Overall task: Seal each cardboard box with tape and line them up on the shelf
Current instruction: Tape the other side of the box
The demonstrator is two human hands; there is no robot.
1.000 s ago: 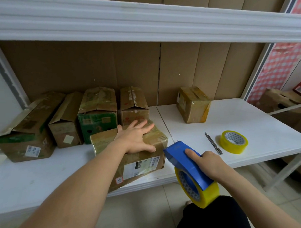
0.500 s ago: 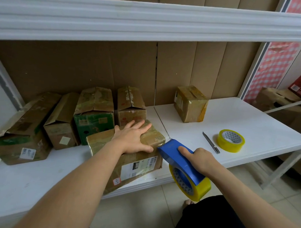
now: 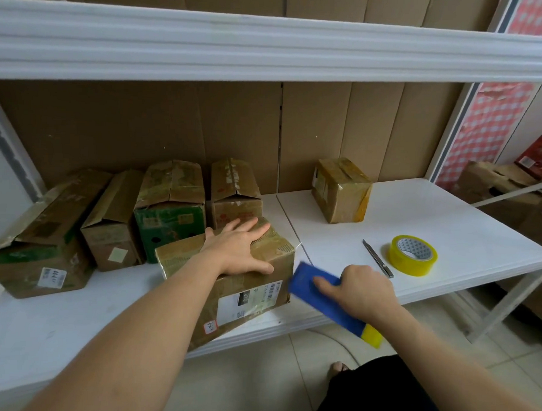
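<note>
A slim metal knife (image 3: 378, 258) is lying on the white board, just left of the yellow roll. Brown cardboard sheets (image 3: 180, 122) are lining the back wall. A red-and-white checked panel (image 3: 484, 126) is standing at the far right, with a red carton (image 3: 538, 154) sitting near it. Pale floor tiles (image 3: 257, 386) are showing below, and a bare foot (image 3: 337, 368) is peeking out on them.

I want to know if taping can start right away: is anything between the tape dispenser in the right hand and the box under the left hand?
Nothing visible. The tape dispenser in the right hand is right beside the box, which the left hand presses flat from above.
</note>
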